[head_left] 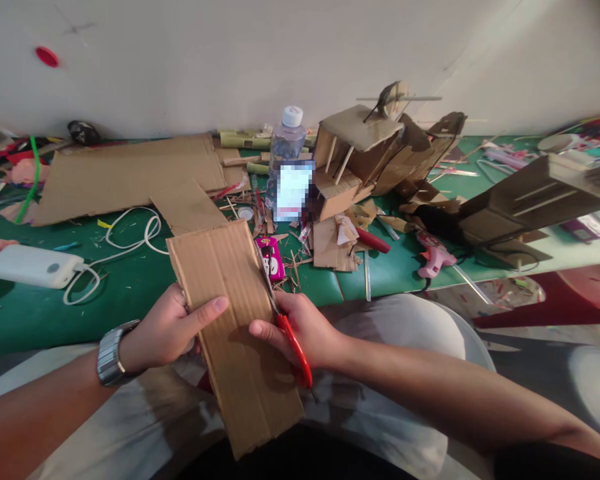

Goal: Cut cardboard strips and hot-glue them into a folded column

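Observation:
A long rectangular piece of cardboard [235, 287] is held tilted above my lap. My left hand [173, 327] grips its left edge, thumb on top and fingers hidden underneath. Red-handled scissors [296, 350] are in my right hand [303, 330], at the right edge of the cardboard. Their blades point away from me along that edge; I cannot tell whether they bite into it. My right thumb lies over the cardboard's surface. Behind it, a smaller cardboard strip [190, 208] and a large cardboard sheet [130, 170] lie on the green table [130, 280].
A white power bank [33, 265] with a cable lies left. Beyond the cardboard are a pink power socket [273, 259], a plastic bottle [286, 143] and a lit phone [293, 191]. Cardboard models [360, 147] and a pink glue gun [435, 257] stand right among scraps.

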Action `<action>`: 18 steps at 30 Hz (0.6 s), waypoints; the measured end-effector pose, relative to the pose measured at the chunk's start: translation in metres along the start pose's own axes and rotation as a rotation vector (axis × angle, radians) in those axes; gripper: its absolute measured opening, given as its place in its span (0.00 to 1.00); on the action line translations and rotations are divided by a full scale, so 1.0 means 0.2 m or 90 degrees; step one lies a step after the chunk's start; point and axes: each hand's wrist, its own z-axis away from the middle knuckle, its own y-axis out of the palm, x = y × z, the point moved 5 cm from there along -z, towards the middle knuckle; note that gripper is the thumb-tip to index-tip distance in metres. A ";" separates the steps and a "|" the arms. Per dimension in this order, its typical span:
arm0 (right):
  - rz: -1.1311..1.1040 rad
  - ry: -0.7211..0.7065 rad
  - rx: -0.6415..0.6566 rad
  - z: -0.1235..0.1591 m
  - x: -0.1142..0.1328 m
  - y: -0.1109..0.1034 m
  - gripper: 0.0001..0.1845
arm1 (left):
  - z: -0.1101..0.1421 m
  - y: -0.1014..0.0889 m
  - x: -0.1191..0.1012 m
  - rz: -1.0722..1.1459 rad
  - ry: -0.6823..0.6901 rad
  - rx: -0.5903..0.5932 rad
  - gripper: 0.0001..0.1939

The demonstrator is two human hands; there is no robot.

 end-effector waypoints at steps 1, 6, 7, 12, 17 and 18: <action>-0.006 0.004 0.002 0.00 0.00 0.00 0.34 | 0.00 0.00 0.00 0.000 -0.001 0.001 0.20; -0.027 0.031 -0.001 0.01 -0.01 0.01 0.38 | 0.00 0.00 0.00 -0.008 -0.007 -0.004 0.20; -0.029 0.033 -0.002 0.01 -0.01 0.00 0.39 | 0.00 0.00 0.01 -0.015 -0.007 -0.006 0.20; -0.043 0.028 0.001 0.00 -0.01 0.00 0.40 | 0.00 0.00 0.00 -0.029 0.008 -0.023 0.21; -0.064 0.019 -0.004 0.01 0.00 0.01 0.39 | 0.00 0.00 0.00 -0.012 0.008 -0.012 0.19; -0.067 0.019 -0.002 0.01 0.00 0.01 0.38 | 0.00 0.00 0.00 -0.010 0.010 -0.007 0.19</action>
